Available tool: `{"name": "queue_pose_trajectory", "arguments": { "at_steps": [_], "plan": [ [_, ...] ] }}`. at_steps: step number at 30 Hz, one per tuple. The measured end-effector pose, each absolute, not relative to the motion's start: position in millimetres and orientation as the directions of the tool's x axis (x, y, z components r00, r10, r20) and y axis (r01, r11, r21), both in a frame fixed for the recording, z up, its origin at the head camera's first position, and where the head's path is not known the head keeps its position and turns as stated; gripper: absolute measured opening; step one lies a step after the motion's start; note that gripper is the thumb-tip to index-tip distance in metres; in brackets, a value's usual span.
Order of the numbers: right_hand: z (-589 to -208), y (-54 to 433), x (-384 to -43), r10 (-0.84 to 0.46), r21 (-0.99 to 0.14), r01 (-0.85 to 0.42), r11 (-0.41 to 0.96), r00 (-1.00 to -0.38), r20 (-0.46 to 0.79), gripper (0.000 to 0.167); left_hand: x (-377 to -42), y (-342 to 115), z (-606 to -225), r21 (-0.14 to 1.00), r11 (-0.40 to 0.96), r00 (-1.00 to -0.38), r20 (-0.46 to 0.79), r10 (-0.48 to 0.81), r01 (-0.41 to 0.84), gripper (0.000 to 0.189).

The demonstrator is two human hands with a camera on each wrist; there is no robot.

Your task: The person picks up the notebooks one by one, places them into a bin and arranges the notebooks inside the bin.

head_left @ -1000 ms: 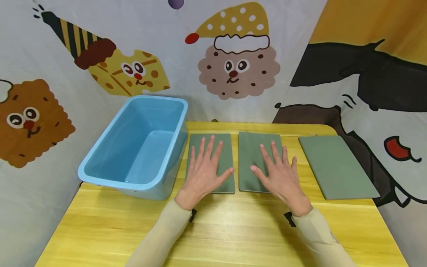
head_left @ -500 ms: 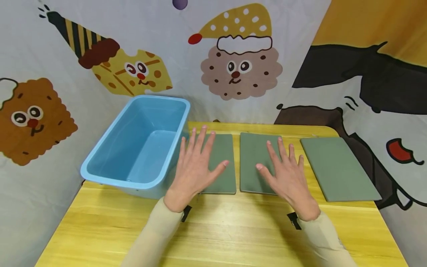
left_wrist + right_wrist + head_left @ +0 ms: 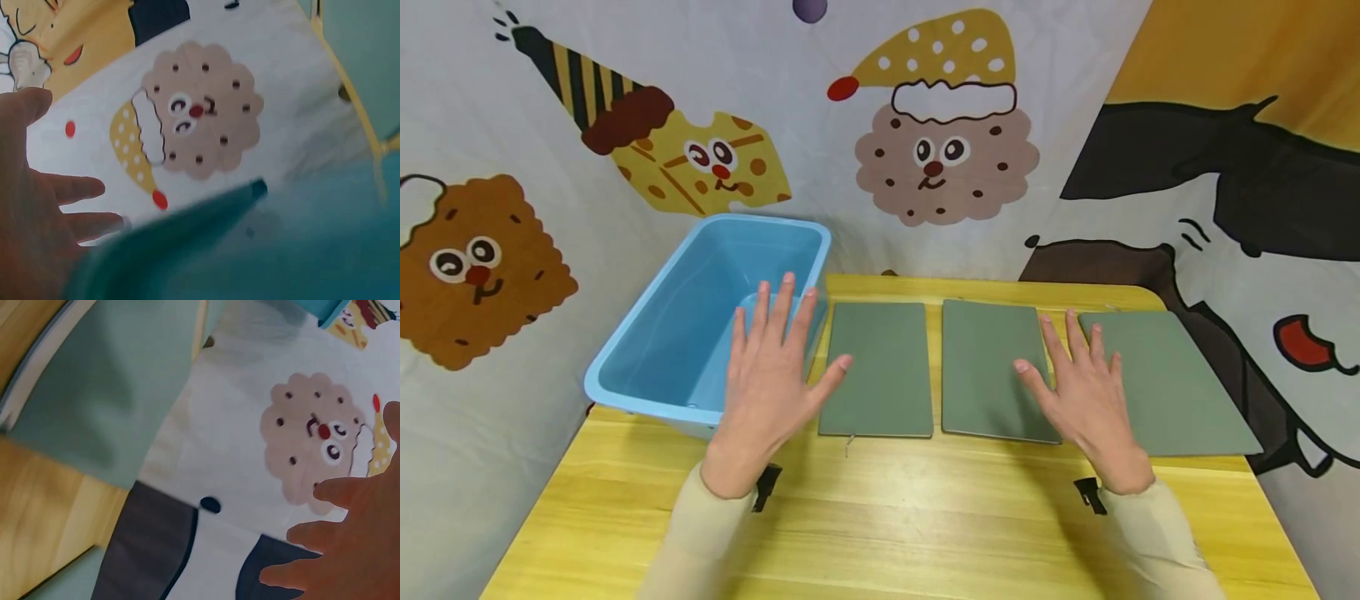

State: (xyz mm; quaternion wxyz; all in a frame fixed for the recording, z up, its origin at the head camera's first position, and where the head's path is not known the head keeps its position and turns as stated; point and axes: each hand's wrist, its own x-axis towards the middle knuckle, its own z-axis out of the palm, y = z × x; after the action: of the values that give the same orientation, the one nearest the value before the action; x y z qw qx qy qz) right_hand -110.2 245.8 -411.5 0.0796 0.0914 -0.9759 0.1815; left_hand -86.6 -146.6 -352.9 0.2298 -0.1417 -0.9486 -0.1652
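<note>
Lying flat along the far edge of the counter (image 3: 917, 517), three grey-green rectangles make a row: a left board (image 3: 876, 369), a middle board (image 3: 992, 367) just beside it, and a right board (image 3: 1180, 383) that reaches the counter's right edge below the rounded far corner. A blue basin (image 3: 655, 406) stands upright at the far left corner, next to the left board.

The left hand (image 3: 771, 379) is spread wide, palm down, thumb held out towards the left board; from the head it covers part of the basin's right side, and whether it touches the basin I cannot tell. The left wrist view shows thumb and fingers apart, with a blurred blue-green rim across the foreground.

The right hand (image 3: 1082, 387) is spread wide too, palm down — from the head its fingers cover the gap between middle board and right board, and contact is again unclear.

Pale sleeves (image 3: 1161, 542) come in over the near side of the counter, a small black piece (image 3: 1090, 495) showing at each wrist. Behind the counter's far edge hangs a white printed cloth (image 3: 917, 250) — a cookie in a spotted hat, a cheese wedge in a striped one, a brown biscuit towards the left.
</note>
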Motion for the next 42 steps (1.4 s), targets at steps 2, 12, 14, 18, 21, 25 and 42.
{"name": "queue_pose_trajectory", "arguments": {
  "at_steps": [2, 12, 14, 18, 21, 25, 42],
  "plan": [
    [-414.4, 253.2, -112.4, -0.137, -0.338, -0.193, 0.921, -0.974, 0.181, 0.078, -84.0, -158.2, -350.9, 0.245, 0.915, -0.854, 0.492, 0.168, 0.321, 0.094],
    [-426.9, 290.5, -118.1, -0.076, -0.317, -0.119, 0.941, -0.986, 0.146, 0.079, -77.6, -217.4, -346.4, 0.294, 0.936, -0.862, 0.506, 0.019, 0.193, 0.095],
    [-429.1, 297.6, -118.6, -0.066, -0.316, -0.107, 0.943, -0.988, 0.139, 0.079, -76.5, -227.5, -346.3, 0.312, 0.935, -0.868, 0.497, -0.008, 0.170, 0.090],
    [-434.7, 310.9, -120.3, -0.044, -0.317, -0.080, 0.945, -0.992, 0.121, 0.080, -73.5, -248.1, -346.5, 0.336, 0.935, -0.884, 0.464, -0.061, 0.112, 0.083],
    [-438.8, 321.3, -121.6, -0.022, -0.318, -0.058, 0.946, -0.993, 0.115, 0.080, -71.3, -263.3, -348.7, 0.353, 0.933, -0.897, 0.431, -0.100, 0.066, 0.081],
    [-444.0, 336.7, -124.1, -0.002, -0.308, -0.036, 0.951, -0.994, 0.110, 0.080, -69.4, -282.7, -353.6, 0.378, 0.926, -0.907, 0.393, -0.150, 0.011, 0.081],
    [-468.9, 441.1, -132.7, 0.095, -0.277, 0.114, 0.954, -0.992, -0.080, 0.088, -75.7, -328.5, -369.1, 0.448, 0.888, -0.946, 0.232, -0.227, -0.103, 0.083]
  ]
}}
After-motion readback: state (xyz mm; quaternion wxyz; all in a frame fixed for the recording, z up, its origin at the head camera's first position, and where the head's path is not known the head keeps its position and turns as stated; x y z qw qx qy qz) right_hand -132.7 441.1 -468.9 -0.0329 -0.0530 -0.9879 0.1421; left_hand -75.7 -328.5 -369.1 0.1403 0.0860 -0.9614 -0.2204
